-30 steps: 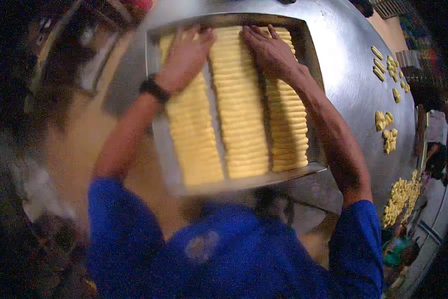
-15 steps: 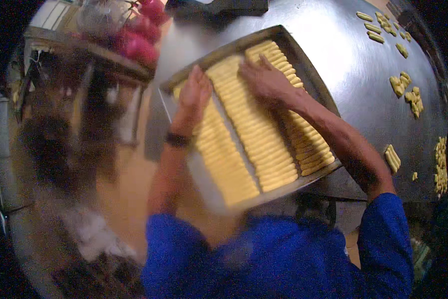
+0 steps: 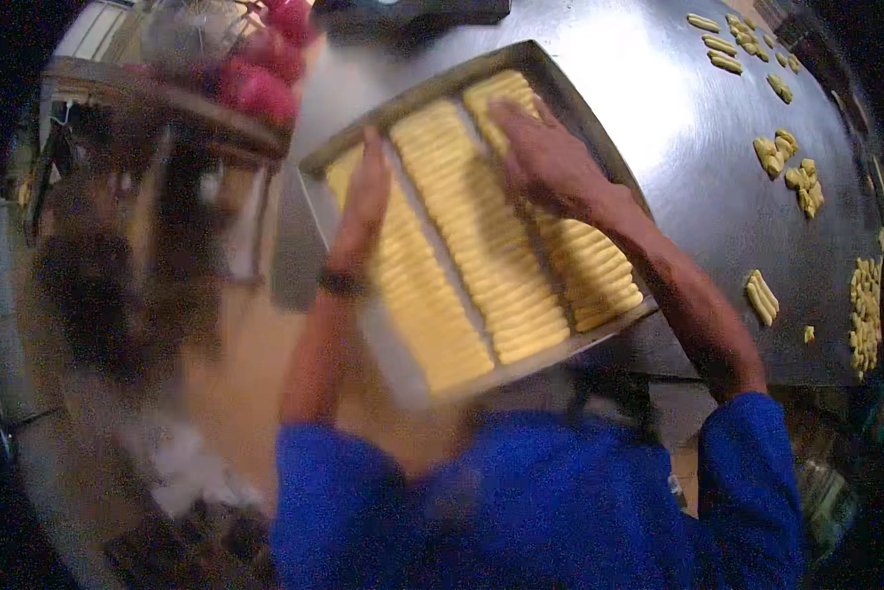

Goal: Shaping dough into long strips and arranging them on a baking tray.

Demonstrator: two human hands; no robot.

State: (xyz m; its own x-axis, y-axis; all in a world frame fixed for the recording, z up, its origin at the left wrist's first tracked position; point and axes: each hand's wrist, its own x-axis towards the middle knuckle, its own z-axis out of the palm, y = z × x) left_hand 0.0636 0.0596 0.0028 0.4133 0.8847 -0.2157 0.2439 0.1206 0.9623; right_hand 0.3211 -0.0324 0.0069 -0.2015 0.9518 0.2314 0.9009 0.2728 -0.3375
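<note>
Three rows of dough sticks (image 3: 479, 241) fill the tray (image 3: 578, 106) at the worktop's (image 3: 717, 216) edge; left hand (image 3: 365, 192) straight-fingered, right hand (image 3: 550, 159) loosely spread, apparently aligning them; next calls for light, even pressure.

Metal tray (image 3: 586, 116) under both your hands, three rows of yellow dough sticks (image 3: 530, 320) in it. Your left hand (image 3: 368, 192) is edge-on at the left row (image 3: 432, 315), your right hand (image 3: 550, 162) over the right row (image 3: 599, 270); loose dough pieces (image 3: 806, 187) on metal table (image 3: 698, 197) right of it.
</note>
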